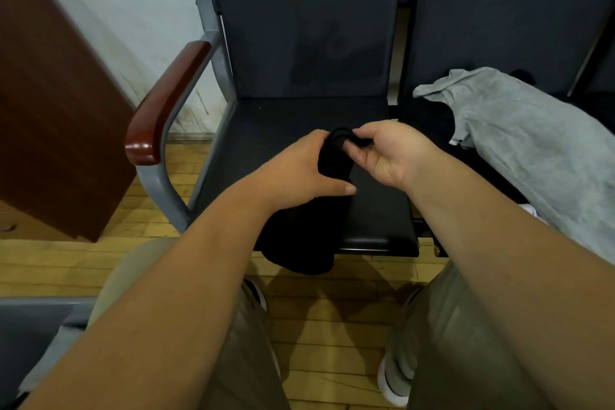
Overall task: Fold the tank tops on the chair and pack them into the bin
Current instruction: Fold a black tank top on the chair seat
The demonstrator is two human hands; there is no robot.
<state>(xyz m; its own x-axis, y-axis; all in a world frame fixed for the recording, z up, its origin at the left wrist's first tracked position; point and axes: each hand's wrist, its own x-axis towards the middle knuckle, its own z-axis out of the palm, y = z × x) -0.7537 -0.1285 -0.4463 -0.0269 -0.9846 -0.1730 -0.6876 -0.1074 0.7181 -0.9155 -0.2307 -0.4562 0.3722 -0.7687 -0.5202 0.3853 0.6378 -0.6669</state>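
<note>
A black tank top (pixel 299 236) hangs bunched over the front of the dark chair seat (pixel 376 210). My left hand (pixel 299 170) grips its upper part, thumb pressed against the cloth. Just to the right, my right hand (pixel 389 153) pinches a strap loop of the same top between curled fingers. A grey tank top (pixel 525 143) lies spread on the neighbouring seat at the right. No bin is in view.
The chair has a reddish wooden armrest (pixel 166 103) on a grey metal frame at the left. A brown wooden panel (pixel 56 103) leans at the far left. Another seat's edge (pixel 36 336) shows at the bottom left. My knees and shoes are over the wooden floor (pixel 332 319).
</note>
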